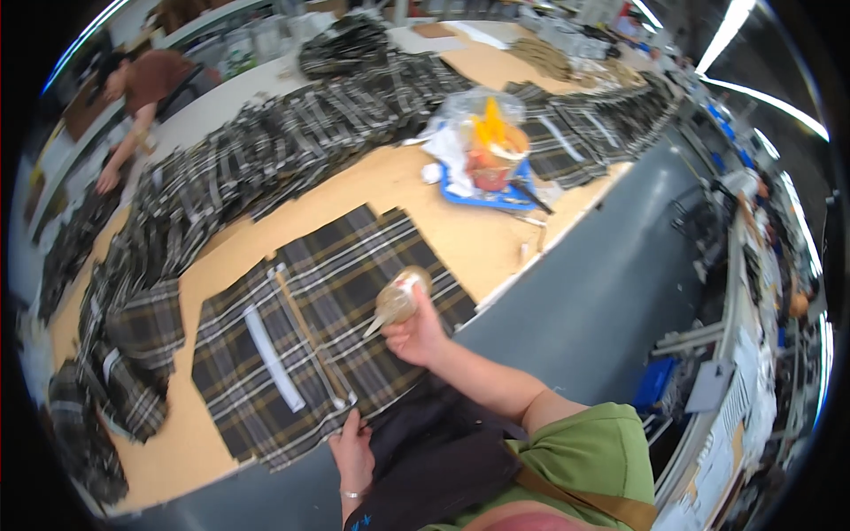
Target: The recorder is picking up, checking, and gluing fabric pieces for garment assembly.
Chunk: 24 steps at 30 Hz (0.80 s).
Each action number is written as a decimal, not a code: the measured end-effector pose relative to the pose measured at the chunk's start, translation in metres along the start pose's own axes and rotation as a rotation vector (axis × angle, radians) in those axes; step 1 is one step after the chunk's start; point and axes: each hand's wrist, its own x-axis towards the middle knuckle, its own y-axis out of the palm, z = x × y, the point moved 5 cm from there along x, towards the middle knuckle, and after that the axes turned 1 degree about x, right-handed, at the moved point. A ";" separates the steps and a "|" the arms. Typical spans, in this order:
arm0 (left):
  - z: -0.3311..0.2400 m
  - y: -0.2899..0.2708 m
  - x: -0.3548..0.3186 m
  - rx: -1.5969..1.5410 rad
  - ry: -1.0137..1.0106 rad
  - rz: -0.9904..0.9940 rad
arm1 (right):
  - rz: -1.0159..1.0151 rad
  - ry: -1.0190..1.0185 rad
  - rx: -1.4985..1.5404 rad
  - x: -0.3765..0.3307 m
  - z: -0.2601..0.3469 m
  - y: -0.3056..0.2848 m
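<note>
My right hand point(418, 331) is closed around a clear squeeze bottle point(397, 299) of yellowish liquid. The bottle is tilted, its pointed nozzle down and to the left, above a dark plaid fabric panel point(332, 265) spread flat on the table. At the panel's near edge, my left hand point(352, 450) pinches the cloth between its fingers, partly hidden by my dark apron. A long white strip point(274, 358) lies on the panel. Beside it runs a narrow tan strip point(307, 332) with white ends, the lower one close to my left fingertips.
Long overlapping piles of plaid pieces point(292, 133) line the far side of the wooden table point(354, 184). A blue tray point(485, 200) holds an orange-red container and plastic wrap. A co-worker point(155, 84) reaches toward fabric at the far left. Grey floor point(584, 257) lies to the right.
</note>
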 end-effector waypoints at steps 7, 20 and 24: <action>-0.014 0.013 -0.033 0.515 -0.086 0.553 | 0.145 -0.160 0.214 0.007 0.072 0.027; -0.066 0.013 -0.041 0.571 0.145 0.719 | 0.318 -0.387 0.393 -0.005 0.201 -0.008; -0.079 0.001 -0.036 0.645 0.194 0.655 | 0.187 -0.515 0.133 -0.013 0.169 0.017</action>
